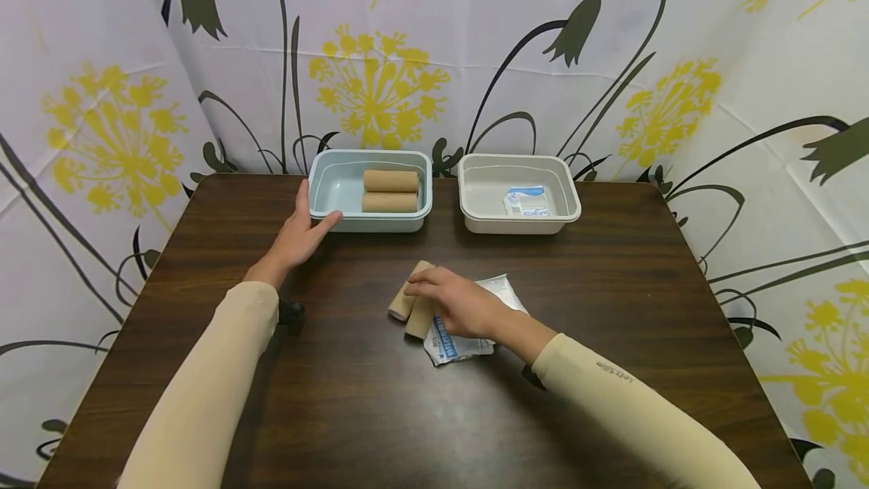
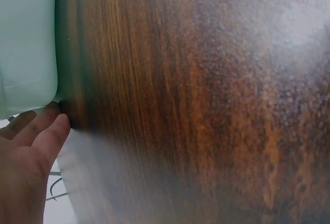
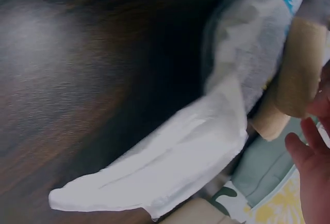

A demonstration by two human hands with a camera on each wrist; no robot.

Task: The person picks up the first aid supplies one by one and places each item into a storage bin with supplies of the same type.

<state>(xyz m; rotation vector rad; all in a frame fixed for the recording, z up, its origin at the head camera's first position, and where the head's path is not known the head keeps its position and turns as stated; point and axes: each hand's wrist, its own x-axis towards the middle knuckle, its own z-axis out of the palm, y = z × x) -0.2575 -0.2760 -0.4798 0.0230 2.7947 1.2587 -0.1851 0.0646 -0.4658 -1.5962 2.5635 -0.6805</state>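
My left hand [image 1: 296, 238] is at the near left corner of a blue plastic bin [image 1: 370, 225], its thumb along the front rim and its fingers at the left side. Two cardboard tubes [image 1: 390, 180] lie side by side in that bin. My right hand [image 1: 465, 304] hovers palm down over two more cardboard tubes [image 1: 419, 319] on the table. In the right wrist view its fingers [image 3: 300, 149] are spread close by the end of the nearer tube [image 3: 301, 69]. Partly under this hand lies a white packet [image 1: 456, 344] with blue print.
A beige bin [image 1: 519, 226] stands at the back right of the dark wooden table [image 1: 326, 398], with a small blue-and-white packet [image 1: 528, 201] inside. Behind the table hangs a floral curtain [image 1: 475, 44].
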